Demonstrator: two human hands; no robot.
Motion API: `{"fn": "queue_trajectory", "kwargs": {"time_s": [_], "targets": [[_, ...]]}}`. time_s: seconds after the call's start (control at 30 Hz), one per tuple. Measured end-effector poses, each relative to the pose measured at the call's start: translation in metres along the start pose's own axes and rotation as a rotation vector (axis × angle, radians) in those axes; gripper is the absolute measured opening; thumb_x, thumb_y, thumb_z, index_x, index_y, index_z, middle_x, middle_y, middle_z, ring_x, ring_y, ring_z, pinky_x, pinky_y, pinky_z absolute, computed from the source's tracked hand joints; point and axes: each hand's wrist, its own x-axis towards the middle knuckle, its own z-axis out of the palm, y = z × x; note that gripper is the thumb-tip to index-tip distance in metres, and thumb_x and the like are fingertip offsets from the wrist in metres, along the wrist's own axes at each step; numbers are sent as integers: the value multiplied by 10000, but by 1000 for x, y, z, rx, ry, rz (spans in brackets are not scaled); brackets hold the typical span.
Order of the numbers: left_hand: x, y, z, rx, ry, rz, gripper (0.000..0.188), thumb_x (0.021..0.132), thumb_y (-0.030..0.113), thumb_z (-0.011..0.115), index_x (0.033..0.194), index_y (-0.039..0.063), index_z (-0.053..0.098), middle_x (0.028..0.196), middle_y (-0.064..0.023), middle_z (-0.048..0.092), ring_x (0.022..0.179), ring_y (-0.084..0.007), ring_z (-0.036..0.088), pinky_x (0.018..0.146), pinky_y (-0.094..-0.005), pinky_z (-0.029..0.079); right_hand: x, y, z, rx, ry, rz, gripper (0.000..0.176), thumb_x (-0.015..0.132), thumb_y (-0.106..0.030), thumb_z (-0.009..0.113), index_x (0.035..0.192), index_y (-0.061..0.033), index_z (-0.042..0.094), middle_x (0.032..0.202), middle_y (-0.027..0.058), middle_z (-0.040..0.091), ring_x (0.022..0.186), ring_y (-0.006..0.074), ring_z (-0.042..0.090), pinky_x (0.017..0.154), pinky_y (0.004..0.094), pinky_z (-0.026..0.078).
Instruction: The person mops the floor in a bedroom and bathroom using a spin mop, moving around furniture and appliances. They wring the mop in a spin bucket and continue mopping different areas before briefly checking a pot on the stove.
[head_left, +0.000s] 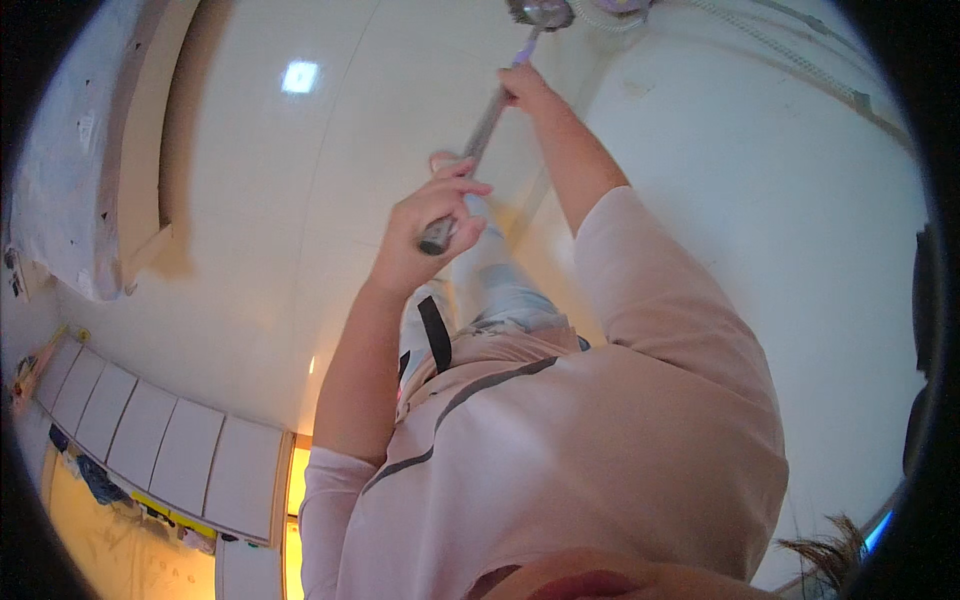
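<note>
A grey pole (487, 127) runs diagonally from the middle of the view to the top, with a short purple section near its far end. At the top edge is its head (541, 13), round and dark-rimmed, partly cut off; its exact kind is unclear. My left hand (435, 214) is around the near end of the pole, palm turned up and fingers loosely curled, with the dark end cap showing. Farther up the shaft, my right hand (523, 86) grips it close to the purple section. My light shirt and pale trousers fill the lower middle.
Glossy pale floor (255, 187) reflects a square light. A large covered piece of furniture (75, 172) stands at left. White cabinet doors (180, 450) line the lower left. A broad white surface (787, 247) lies at right. Near the top right are a ribbed hose (780, 56) and a purple object (619, 6).
</note>
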Motion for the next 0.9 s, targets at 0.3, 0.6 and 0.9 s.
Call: {"fn": "queue_trajectory", "kwargs": {"time_s": [0.3, 0.6, 0.9], "targets": [[-227, 14, -13, -156, 178, -149, 131, 747, -42, 650, 742, 29, 541, 926, -79, 616, 1106, -286, 531, 928, -382, 403, -163, 156, 66, -85, -125, 301, 153, 800, -126, 612, 757, 17, 647, 705, 142, 653, 585, 233, 651, 530, 375, 556], [-613, 169, -64, 54, 987, -281, 291, 849, 127, 571, 664, 78, 351, 642, -20, 418, 637, -151, 435, 1036, -511, 345, -480, 341, 362, -1113, -982, -905, 358, 570, -389, 811, 741, -92, 703, 858, 107, 682, 751, 335, 646, 649, 452, 514], [-629, 201, -14, 459, 811, -203, 256, 771, 166, 639, 560, 59, 540, 591, -66, 575, 667, -229, 607, 893, -486, 477, -570, 367, 461, 67, -969, 577, 127, 779, -12, 566, 882, 4, 492, 775, 136, 556, 666, 261, 605, 548, 385, 537]]}}
